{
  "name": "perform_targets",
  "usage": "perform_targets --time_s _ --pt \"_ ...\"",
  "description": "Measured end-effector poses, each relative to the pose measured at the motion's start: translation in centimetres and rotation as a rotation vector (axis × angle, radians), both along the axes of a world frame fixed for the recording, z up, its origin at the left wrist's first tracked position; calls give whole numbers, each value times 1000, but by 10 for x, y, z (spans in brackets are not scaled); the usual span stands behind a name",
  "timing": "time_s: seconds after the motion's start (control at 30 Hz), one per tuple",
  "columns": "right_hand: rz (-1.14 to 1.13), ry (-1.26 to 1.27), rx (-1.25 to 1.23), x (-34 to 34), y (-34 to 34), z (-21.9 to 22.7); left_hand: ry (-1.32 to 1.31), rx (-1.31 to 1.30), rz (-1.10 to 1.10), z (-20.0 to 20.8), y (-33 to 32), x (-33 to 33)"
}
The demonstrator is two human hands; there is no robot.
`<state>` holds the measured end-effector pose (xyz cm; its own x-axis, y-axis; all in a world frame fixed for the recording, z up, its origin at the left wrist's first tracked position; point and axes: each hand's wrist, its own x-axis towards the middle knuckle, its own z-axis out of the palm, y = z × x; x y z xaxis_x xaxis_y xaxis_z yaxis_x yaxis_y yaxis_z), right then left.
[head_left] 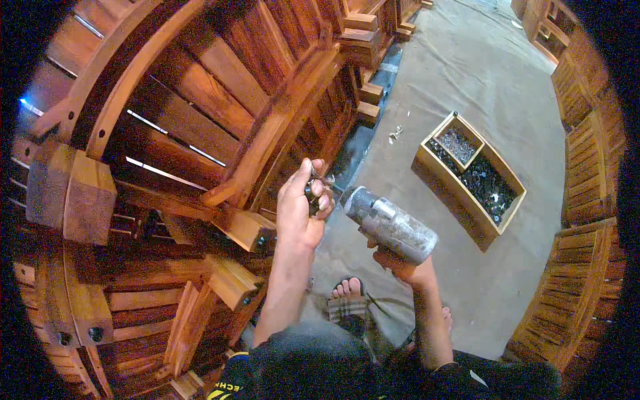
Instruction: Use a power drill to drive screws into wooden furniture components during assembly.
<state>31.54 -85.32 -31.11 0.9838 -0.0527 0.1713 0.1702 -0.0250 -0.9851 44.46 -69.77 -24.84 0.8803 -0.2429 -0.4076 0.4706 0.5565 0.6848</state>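
My left hand point(300, 207) is raised in front of me, its fingers curled round small dark parts point(311, 191). A thin metal piece, perhaps a screw, shows near the fingertips; the exact kind of these parts is too small to tell. In my right hand point(400, 264) is a dusty grey cordless drill point(393, 227), its nose pointing up and left toward my left hand. The drill's handle is mostly hidden under its body. Left of my left hand stands reddish-brown slatted wooden furniture point(220, 73), with a pale block end point(250, 229) close to my wrist.
A divided wooden box point(512, 217) sits on the grey sheet-covered floor point(460, 287), holding screws point(457, 145) and black parts point(481, 183). Small scraps point(397, 134) lie left of it. More slatted wooden pieces point(587, 167) line the right side. My sandalled foot point(348, 293) is below the drill.
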Motion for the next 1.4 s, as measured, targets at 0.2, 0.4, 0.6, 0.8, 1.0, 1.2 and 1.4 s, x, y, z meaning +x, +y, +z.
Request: perform_targets --time_s 0.2,0.4,0.6,0.8,1.0,1.2,1.4 --pt "-60 -37 -104 4 -1 15 -27 82 -33 0 -1 -2" --pt "-83 -17 -139 1 -1 10 -43 46 11 -1 -5 -2" --pt "-172 58 -100 0 9 -13 -98 -2 10 0 -17 -1" --pt "-52 22 -29 -5 17 -36 -130 -105 -21 3 -20 -2" --pt "82 118 380 -5 18 -38 -33 -340 -58 -10 -13 -3" --pt "-24 263 499 -5 17 -18 106 -248 -32 -28 2 0" --pt "-10 237 561 -2 13 -20 151 -244 -74 -37 9 3"
